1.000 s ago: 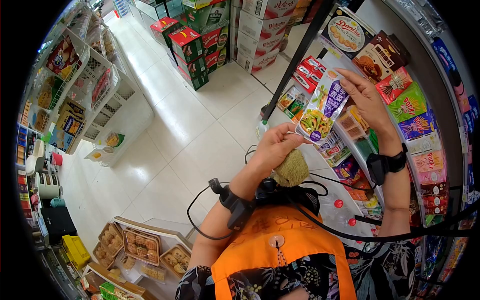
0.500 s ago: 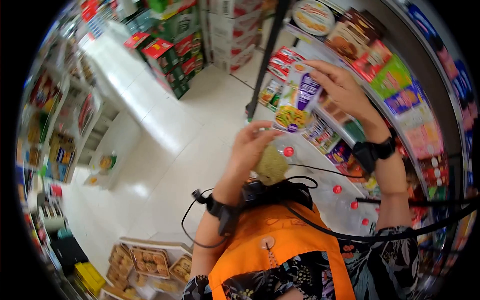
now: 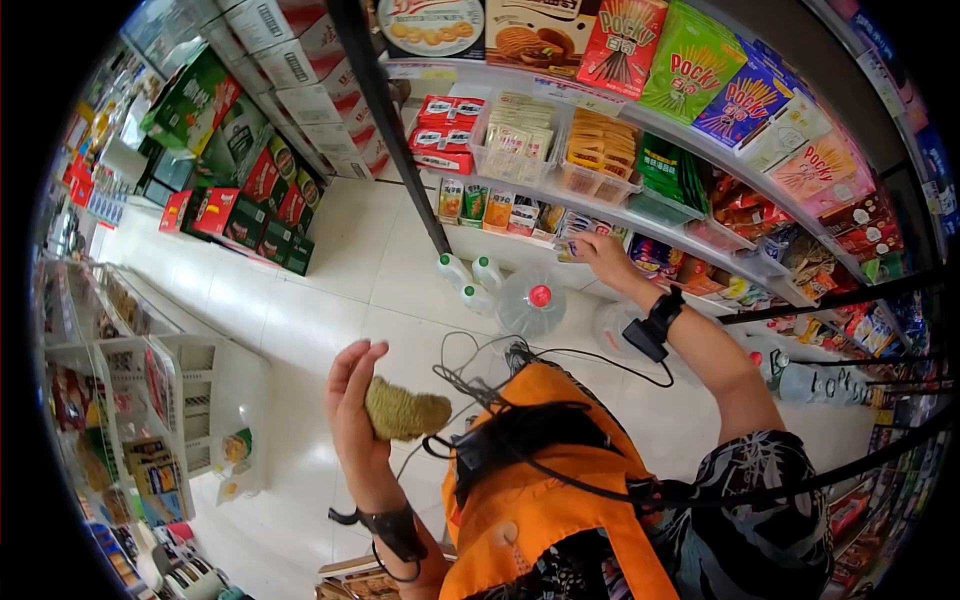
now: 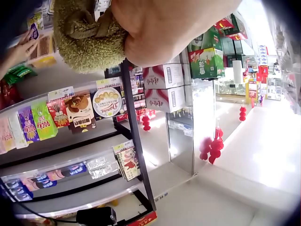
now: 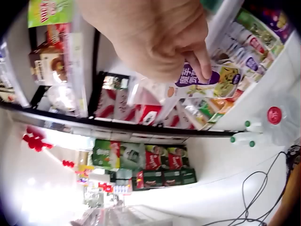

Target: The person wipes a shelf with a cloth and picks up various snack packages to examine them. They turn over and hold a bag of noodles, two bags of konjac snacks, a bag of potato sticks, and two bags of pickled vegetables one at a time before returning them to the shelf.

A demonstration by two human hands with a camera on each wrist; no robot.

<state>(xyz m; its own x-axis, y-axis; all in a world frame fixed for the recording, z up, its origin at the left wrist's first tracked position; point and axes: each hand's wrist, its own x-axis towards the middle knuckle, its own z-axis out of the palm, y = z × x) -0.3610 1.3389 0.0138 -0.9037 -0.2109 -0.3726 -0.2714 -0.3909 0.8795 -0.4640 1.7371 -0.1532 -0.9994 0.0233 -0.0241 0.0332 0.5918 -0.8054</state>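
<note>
My right hand [image 3: 612, 265] reaches to the lowest shelf row on the right. In the right wrist view, its fingertips hold the purple-and-white snack packet [image 5: 225, 81], which overlaps a row of similar packets [image 5: 251, 52]. Much of the packet is hidden by the hand. At the left, out over the floor, my left hand [image 3: 355, 420] holds a fuzzy olive-green cloth [image 3: 405, 410] against its palm, its fingertips raised. The same cloth [image 4: 89, 42] bulges beside the hand in the left wrist view.
Above the packets stand clear bins of snack sachets [image 3: 600, 150] and a row of Pocky boxes [image 3: 690, 75]. Large water bottles [image 3: 530, 305] stand on the floor below. A black shelf post [image 3: 390, 120] rises left of the shelf. Cables [image 3: 470, 360] loop before the apron.
My right hand has carried the packet from in front of my body down to the lower shelf row. The left hand has let go of the packet's corner and swung left with the cloth.
</note>
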